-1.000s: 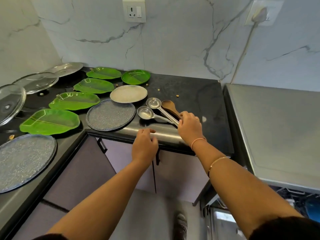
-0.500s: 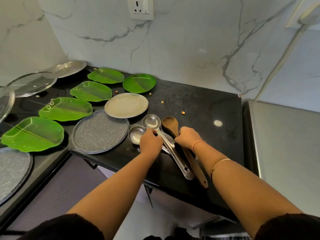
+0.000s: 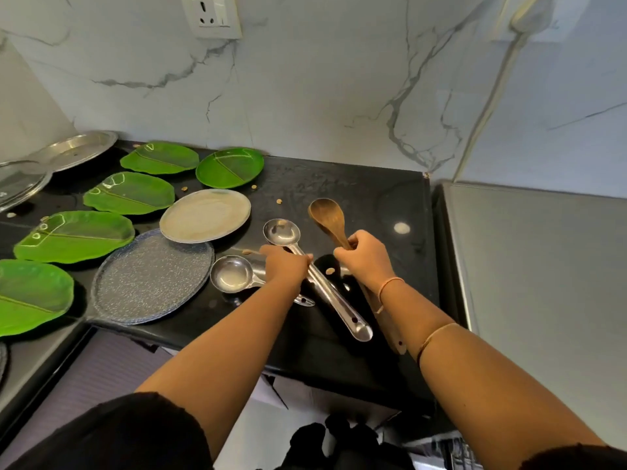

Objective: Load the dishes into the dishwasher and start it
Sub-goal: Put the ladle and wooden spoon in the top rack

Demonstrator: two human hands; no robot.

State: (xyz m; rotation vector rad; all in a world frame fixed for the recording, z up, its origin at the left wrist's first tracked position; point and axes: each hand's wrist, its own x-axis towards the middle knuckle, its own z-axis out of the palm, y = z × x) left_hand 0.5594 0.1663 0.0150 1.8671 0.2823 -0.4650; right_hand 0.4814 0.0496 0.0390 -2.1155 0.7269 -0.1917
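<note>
I am watching the left hand (image 3: 285, 268) curling its fingers over the handle of the long steel ladle (image 3: 281, 232), which is stretching across the black table (image 3: 373, 205). The right hand (image 3: 368, 261) is grasping the neck of the wooden spoon (image 3: 327, 215). A smaller steel ladle (image 3: 232, 274) is resting just beside the left hand, next to a speckled plate (image 3: 149, 279). Green leaf plates (image 3: 74, 234) are sitting further left.

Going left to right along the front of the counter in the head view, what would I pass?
Nearest green leaf plate → speckled grey plate → small steel ladle → left hand, gripping the long steel ladle → right hand, gripping the wooden spoon → grey steel top.
</note>
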